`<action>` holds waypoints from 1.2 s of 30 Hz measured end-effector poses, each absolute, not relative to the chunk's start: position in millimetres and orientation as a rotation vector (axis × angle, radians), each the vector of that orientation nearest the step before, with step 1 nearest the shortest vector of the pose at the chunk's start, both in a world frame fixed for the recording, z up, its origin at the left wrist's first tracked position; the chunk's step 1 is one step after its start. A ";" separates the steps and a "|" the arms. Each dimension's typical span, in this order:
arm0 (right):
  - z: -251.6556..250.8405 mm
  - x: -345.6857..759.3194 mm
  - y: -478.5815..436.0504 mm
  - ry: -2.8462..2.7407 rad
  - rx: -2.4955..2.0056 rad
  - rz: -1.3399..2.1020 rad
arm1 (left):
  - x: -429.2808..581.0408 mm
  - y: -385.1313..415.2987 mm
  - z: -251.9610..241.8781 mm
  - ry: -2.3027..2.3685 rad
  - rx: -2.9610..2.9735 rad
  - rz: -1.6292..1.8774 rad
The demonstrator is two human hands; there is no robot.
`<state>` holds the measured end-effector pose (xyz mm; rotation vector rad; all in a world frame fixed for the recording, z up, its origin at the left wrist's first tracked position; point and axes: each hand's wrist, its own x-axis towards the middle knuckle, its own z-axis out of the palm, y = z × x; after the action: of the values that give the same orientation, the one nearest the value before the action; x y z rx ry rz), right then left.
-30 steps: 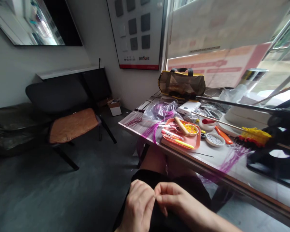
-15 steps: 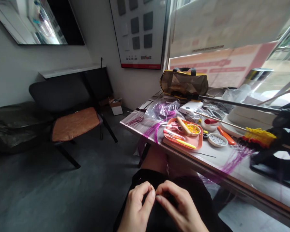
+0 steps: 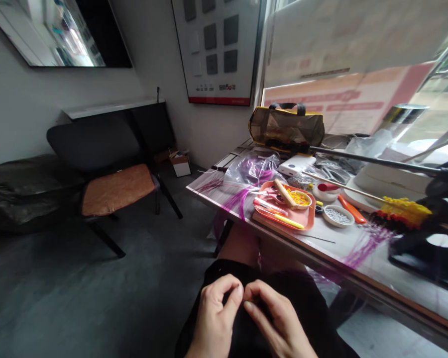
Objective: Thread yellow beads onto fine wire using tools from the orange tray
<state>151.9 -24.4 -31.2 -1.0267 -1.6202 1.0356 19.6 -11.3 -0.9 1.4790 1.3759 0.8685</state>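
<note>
Above the dark cloth on my lap, my left hand [image 3: 220, 311] and my right hand [image 3: 274, 315] meet at the fingertips. Thumb and forefinger of the left are pinched together, with a tiny dark bit at the tip that is too small to name. The right thumb and forefinger are curled close beside it; what they hold, if anything, does not show. On the table ahead lies an orange tray [image 3: 259, 215] with a yellow-handled tool [image 3: 289, 221], a wooden stick [image 3: 283, 193] and a small bowl of yellow and orange bits [image 3: 299, 199].
The table edge [image 3: 309, 248] runs just beyond my knees. Purple strands [image 3: 242, 203] hang over it. A dish of grey beads [image 3: 338, 216], an orange-handled tool [image 3: 351, 209], yellow bundles [image 3: 406, 210] and a mesh bag [image 3: 287, 127] stand there. A chair [image 3: 117, 191] is at left.
Both hands stay pinched together and have risen very slightly. The thin dark line at the left fingertips shows less now. The view has shifted a little.
</note>
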 end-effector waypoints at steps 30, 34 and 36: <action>-37.3 153.5 -29.4 -1.242 -1.126 1.203 | 15.3 -20.9 -4.3 1.115 1.160 0.862; -39.0 152.0 -29.3 -1.097 -1.085 1.368 | 18.0 -22.4 -18.6 1.013 0.994 0.974; -37.4 152.1 -29.1 -1.060 -1.072 1.399 | 16.7 -20.9 -21.7 0.952 0.945 0.939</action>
<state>152.1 -29.1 -37.4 -1.0722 -1.0597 1.3988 16.7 -20.9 -21.7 0.9446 0.9517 0.9386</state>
